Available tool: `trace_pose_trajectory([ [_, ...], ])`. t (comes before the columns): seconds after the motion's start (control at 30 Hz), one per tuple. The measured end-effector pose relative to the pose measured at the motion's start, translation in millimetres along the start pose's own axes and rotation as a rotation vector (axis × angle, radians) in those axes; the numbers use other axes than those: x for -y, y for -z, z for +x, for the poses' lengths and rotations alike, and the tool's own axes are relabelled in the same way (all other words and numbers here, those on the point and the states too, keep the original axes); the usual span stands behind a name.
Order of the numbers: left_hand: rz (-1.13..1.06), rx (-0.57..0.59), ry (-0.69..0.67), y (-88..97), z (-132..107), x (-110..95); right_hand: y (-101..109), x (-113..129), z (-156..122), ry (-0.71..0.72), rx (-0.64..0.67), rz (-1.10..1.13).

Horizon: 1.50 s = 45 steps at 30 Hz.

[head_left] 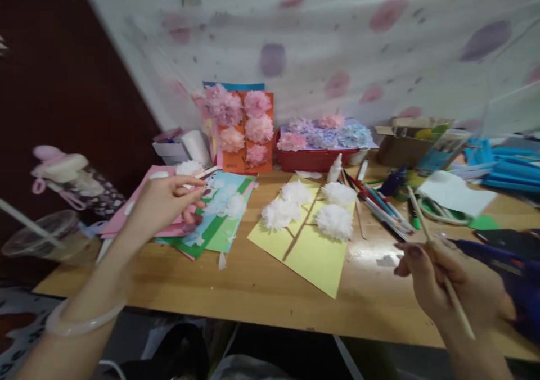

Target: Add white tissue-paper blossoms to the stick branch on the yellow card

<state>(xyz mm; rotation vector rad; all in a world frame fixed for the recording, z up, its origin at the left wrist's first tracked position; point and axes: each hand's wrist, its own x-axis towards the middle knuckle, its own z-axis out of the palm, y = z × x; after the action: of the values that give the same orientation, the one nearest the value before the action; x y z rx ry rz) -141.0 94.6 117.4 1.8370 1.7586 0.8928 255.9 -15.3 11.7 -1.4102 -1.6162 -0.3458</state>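
My left hand point(162, 203) is raised over the left part of the table, fingers pinched on a short wooden stick point(206, 172) that sticks out to the right. My right hand point(447, 287) is closed round a long thin wooden stick point(439, 265) that runs from upper left to lower right. Between my hands lies a yellow paper sheet point(307, 245) with three white tissue pompoms point(335, 221) and a thin stick glued on as a stem. Under my left hand lie pink, green and blue paper sheets point(219, 222) with white tissue pieces.
An orange card with pink paper flowers point(247, 130) leans at the back beside a red basket point(314, 158) of pastel flowers. Pens and markers point(379, 203), a glue bottle point(334, 169), a cardboard box point(411, 138) and blue papers point(506, 166) crowd the right. A plastic cup point(40, 236) stands far left.
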Motion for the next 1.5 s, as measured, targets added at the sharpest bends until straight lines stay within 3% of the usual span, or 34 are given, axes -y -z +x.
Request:
trace_pose_trajectory([
  [0.1, 0.14, 0.064, 0.018, -9.4, 20, 11, -17, 5, 0, 0.188, 0.046, -0.007],
  [0.13, 0.153, 0.021, 0.006, -14.2, 29, 16, -22, 7, -1, 0.198, 0.041, -0.006],
  [0.2, 0.222, 0.056, -0.094, -24.9, 47, 25, -31, 10, -3, 0.204, 0.027, 0.003],
  [0.33, 0.398, 0.228, -0.219, -49.1, 72, 34, -36, 10, -10, 0.267, -0.016, 0.009],
  [0.47, 0.579, 0.344, -0.304, -70.6, 73, 32, -33, 11, -16, 0.24, -0.022, -0.002],
  [0.73, 0.761, 0.295, -0.3, -86.4, 71, 35, -37, 10, -23, 0.161, 0.055, 0.013],
  [1.0, 0.654, 0.272, -0.326, -86.4, 69, 37, -34, 12, -21, 0.146, 0.051, 0.112],
  [1.3, 0.713, 0.227, -0.287, -91.7, 68, 37, -36, 10, -25, 0.084, 0.097, 0.106],
  [1.43, 0.426, 0.11, -0.246, -85.5, 69, 34, -32, 9, -27, 0.015, 0.12, 0.148],
  [1.5, 0.148, 0.052, -0.183, -84.5, 62, 27, -32, 11, -30, -0.13, 0.111, 0.247],
])
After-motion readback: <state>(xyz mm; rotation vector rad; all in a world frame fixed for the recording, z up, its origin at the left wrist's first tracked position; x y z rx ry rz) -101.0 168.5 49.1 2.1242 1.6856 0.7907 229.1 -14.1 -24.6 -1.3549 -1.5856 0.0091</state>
